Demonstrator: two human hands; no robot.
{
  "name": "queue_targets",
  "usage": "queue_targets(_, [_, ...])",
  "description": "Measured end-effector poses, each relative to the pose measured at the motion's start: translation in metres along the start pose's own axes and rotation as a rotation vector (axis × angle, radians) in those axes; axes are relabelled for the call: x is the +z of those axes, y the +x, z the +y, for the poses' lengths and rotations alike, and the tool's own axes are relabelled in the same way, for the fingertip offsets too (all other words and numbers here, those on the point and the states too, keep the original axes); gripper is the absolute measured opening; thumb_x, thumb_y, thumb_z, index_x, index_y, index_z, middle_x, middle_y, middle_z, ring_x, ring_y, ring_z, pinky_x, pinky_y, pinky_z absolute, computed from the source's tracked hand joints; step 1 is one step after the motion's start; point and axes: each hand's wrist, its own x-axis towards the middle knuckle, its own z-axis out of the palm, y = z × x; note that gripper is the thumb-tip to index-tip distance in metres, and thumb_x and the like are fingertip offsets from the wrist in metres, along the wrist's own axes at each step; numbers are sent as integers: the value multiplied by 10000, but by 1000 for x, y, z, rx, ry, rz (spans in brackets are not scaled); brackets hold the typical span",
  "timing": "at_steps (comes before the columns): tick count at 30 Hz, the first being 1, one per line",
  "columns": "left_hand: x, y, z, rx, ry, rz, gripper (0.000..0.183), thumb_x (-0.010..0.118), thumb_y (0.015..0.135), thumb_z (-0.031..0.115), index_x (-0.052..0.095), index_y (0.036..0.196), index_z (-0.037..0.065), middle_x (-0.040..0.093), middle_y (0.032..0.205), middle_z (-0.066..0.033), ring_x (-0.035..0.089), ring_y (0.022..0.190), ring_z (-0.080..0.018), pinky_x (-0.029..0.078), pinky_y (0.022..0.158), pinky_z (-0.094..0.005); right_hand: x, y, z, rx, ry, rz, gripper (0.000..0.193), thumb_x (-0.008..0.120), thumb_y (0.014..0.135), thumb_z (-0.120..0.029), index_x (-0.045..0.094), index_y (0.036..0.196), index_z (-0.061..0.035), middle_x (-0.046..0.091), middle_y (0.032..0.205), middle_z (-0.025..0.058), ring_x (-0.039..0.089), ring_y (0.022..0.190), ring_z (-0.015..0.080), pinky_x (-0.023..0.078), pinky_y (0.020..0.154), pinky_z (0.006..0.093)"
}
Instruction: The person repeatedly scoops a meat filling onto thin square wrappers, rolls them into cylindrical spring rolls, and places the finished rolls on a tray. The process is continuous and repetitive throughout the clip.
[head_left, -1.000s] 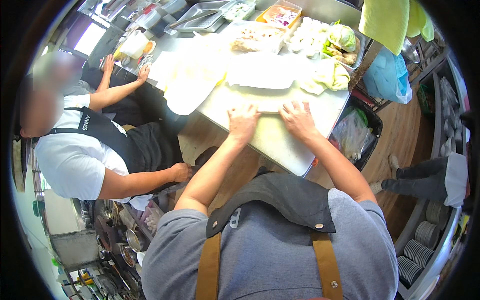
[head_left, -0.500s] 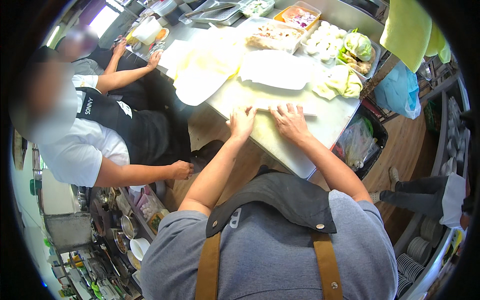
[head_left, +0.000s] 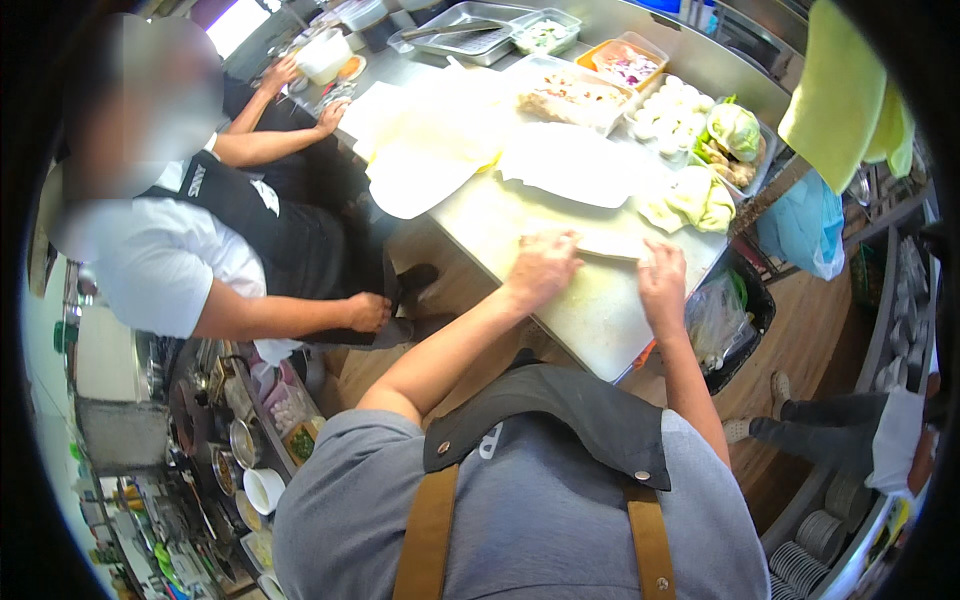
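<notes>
On the pale cutting board (head_left: 600,310) lies a long, slim white roll (head_left: 608,244), running crosswise in front of me; glare hides what it is made of. My left hand (head_left: 545,268) is closed over its left end, the fingers slightly blurred. At the right end, my right hand (head_left: 662,285) grips it with fingers bent. Just beyond sits an overexposed white sheet or tray (head_left: 575,165). Left of that, large thin pale sheets (head_left: 430,150) are spread over the worktop. A crumpled yellow-green cloth (head_left: 700,200) lies beyond my right hand.
Tubs of chopped filling (head_left: 570,92) and purple-red pieces (head_left: 628,66) stand behind, with white eggs or balls (head_left: 672,112) and a cabbage (head_left: 734,130). A co-worker (head_left: 300,240) stands at left. A bin (head_left: 735,320) is below the right edge; another person's legs (head_left: 810,420) show right.
Both hands have moved right relative to the board; my right hand now grips the roll's far right end. The view has shifted slightly. The co-worker leans nearer.
</notes>
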Motion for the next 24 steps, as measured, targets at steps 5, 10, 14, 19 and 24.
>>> queue_targets(5, [20, 19, 39, 164, -82, 108, 282, 612, 869, 183, 660, 1138, 112, 669, 1072, -54, 665, 1018, -232, 546, 857, -420, 10, -5, 21, 374, 616, -38, 398, 547, 1025, -158, 587, 1410, -66, 612, 1304, 102, 623, 1128, 212, 513, 929, 327])
queue_targets(10, [35, 46, 33, 174, 47, 146, 253, 589, 891, 196, 666, 1130, 162, 643, 1015, -47, 666, 970, -229, 538, 818, -412, 9, 20, 38, 491, 568, -115, 372, 519, 1051, -210, 588, 1410, -141, 516, 1365, 7, 555, 962, 103, 492, 803, 280])
queue_targets(14, [50, 43, 25, 190, 14, 154, 266, 586, 913, 225, 675, 1163, 226, 610, 996, -16, 623, 971, -193, 499, 749, -409, 6, 21, 29, 587, 813, -178, 384, 520, 1063, -291, 549, 1421, -154, 550, 1224, 11, 531, 902, 118, 455, 782, 262])
queue_targets(19, [66, 39, 13, 222, -52, 197, 271, 579, 922, 257, 685, 1167, 311, 589, 986, 17, 597, 980, -185, 484, 742, -408, 4, 28, 24, 705, 933, -234, 478, 565, 1028, -442, 537, 1437, -197, 527, 1240, 39, 528, 922, 162, 477, 805, 304])
queue_targets(24, [60, 50, 16, 251, -57, 165, 300, 577, 921, 251, 683, 1194, 316, 585, 992, 13, 596, 940, -195, 489, 738, -384, -11, 43, 28, 712, 919, -363, 613, 566, 989, -561, 500, 1482, -202, 500, 1343, 88, 527, 1037, 224, 471, 893, 376])
